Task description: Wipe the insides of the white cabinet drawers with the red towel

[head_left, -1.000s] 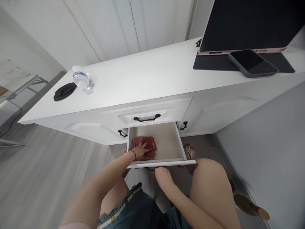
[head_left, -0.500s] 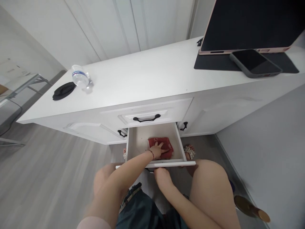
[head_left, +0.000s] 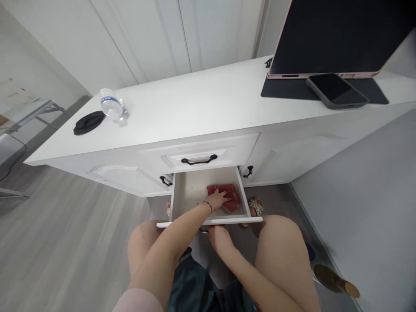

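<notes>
A lower drawer [head_left: 186,195] of the white cabinet is pulled out between my knees. In its right part lies a folded red cloth [head_left: 232,190] with a faint pale pattern. My left hand [head_left: 217,200] reaches over the drawer front and rests on the cloth, fingers stretched out across it. Below the front panel my right hand [head_left: 220,239] is closed at the dark drawer handle [head_left: 203,231]. Its fingertips are hidden under the panel's edge.
On the white cabinet top [head_left: 182,108] are a clear plastic bottle [head_left: 111,105], a black round item [head_left: 89,122], a phone [head_left: 337,90] and a dark-screened device [head_left: 331,34]. A closed upper drawer [head_left: 224,152] sits above the open one. A grey wall [head_left: 360,186] borders the right.
My left hand has pushed the red cloth a little to the right and away from me inside the drawer. The right hand stays at the handle. The view has shifted slightly.
</notes>
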{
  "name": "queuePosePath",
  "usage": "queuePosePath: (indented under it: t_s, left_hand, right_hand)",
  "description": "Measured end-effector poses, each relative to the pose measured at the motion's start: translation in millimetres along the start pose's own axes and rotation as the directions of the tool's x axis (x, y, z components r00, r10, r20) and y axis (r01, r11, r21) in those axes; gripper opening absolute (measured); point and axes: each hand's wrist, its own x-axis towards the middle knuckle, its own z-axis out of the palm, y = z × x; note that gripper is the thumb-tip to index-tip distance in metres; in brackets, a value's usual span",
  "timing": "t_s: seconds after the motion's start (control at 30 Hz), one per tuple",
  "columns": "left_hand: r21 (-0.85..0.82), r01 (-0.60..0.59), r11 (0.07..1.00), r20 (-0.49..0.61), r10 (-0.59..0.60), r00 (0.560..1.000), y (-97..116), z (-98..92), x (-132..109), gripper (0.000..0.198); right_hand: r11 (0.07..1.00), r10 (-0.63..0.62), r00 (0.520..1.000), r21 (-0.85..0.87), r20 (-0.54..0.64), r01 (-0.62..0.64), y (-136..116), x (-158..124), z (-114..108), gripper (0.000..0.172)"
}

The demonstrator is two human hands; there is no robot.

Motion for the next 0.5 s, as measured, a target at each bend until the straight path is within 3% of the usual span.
queuePosePath:
  t_s: [0.23,0.37,0.5]
  left_hand:
    - [-0.226,0.076,0.971,-0.216,-0.126,0.968,-6,-26.0,-32,0.019]
    - [-0.379,0.146,0.914,-0.376,-0.296,0.878,-10,-47.1,-56,0.02]
    - [-0.532,0.081,0.843,-0.468,-0.372,0.801,-2,-69.8,-88,0.024]
  right_hand:
    - [0.977,-0.19,0.977,0.081,-0.094,0.198,20,-30,-3,0.036]
    - [0.929,-0.319,0.935,0.146,-0.157,0.342,37,-44,-3,0.033]
    - [0.84,-0.394,0.852,0.242,-0.344,0.486,51,-58,-12,0.029]
